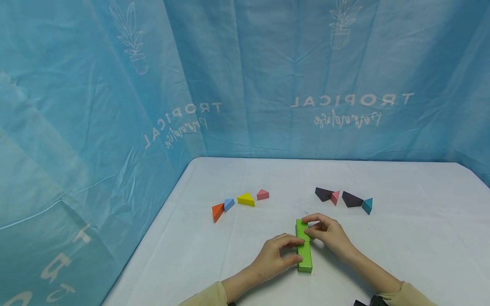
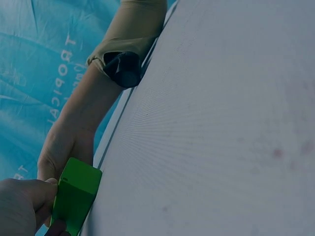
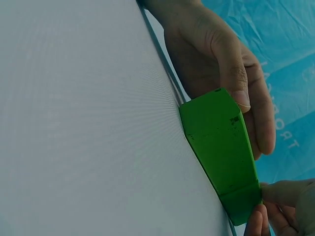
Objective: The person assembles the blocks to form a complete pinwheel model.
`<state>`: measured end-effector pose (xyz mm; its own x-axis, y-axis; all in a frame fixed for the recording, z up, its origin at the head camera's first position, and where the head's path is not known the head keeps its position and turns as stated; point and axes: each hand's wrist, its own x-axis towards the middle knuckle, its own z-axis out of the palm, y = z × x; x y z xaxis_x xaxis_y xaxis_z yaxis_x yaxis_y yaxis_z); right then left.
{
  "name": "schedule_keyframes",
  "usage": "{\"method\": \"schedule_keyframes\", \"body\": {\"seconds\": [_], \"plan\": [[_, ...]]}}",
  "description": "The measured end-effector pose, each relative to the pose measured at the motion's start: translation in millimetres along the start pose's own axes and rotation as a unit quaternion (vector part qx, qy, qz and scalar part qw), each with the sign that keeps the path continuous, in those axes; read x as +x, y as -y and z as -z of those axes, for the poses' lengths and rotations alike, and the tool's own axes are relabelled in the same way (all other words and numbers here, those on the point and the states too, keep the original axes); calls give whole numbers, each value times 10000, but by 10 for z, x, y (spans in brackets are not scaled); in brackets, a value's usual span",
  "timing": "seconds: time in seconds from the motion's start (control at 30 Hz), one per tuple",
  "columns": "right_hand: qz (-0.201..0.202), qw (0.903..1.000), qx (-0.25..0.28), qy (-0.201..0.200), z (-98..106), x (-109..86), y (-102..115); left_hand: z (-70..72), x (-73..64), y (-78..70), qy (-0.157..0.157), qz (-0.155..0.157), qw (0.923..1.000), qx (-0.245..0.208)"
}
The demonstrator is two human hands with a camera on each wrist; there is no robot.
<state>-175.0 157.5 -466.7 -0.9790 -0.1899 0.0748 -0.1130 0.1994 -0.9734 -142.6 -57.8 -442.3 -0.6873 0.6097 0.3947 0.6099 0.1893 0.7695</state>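
Clock centred on the green row, head view, L to R. Light-blue fabric curtain [image 1: 76, 127] w/ mirrored white lettering runs up the L side & across the back of the white cloth-covered table [image 1: 421, 233]. Approx 10 o'c, well apart from the hands: solid orange triangular block [image 1: 218, 212], solid blue triangular block [image 1: 229, 205] right beside it, then solid yellow triangular block [image 1: 246, 199]; nearer 11, solid pink triangular block [image 1: 263, 195].

L hand [image 1: 272, 256] at 8–9 o'c: half closed, thumb & fingers bent, holding near bright-green rectangular block [image 1: 305, 257] by its L side; a fingertip lies over the joint, hiding a bit of it. That block points to 6, end to end w/ far bright-green rectangular block [image 1: 300, 229] toward 12, the two touching in an almost straight row on the cloth.

R hand [image 1: 333, 237] at 2–3 o'c: partly closed, thumb & finger pinching the far green one near its far end, covering some of its R side. Beyond, 12–2 o'c: black angular block [image 1: 323, 194], small pink wedge [image 1: 334, 197] against it, second black angular block [image 1: 351, 199], teal wedge [image 1: 367, 206] at its R end.
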Motion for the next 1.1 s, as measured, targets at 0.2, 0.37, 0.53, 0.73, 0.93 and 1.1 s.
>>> {"method": "schedule_keyframes", "body": {"seconds": [0.2,0.37,0.53,0.73,0.93,1.1], "plan": [[-87,9999,18,-52,24,16,11,-83,-1,256,-26,-17,9999,162],[-205,9975,371,-573,211,98,19,-80,41,339,-328,-22,9994,91],[-508,9908,335,-1212,431,166,-49,-22,95,199,-586,205,9980,-113],[-680,9853,73,-1566,554,237,-136,-31,146,99,-447,339,9984,-96],[-496,9752,-450,-2109,632,287,-165,-126,134,324,-373,305,9987,174],[-513,9690,-718,-2306,708,323,-176,-138,127,383,-360,261,9989,151]]}}
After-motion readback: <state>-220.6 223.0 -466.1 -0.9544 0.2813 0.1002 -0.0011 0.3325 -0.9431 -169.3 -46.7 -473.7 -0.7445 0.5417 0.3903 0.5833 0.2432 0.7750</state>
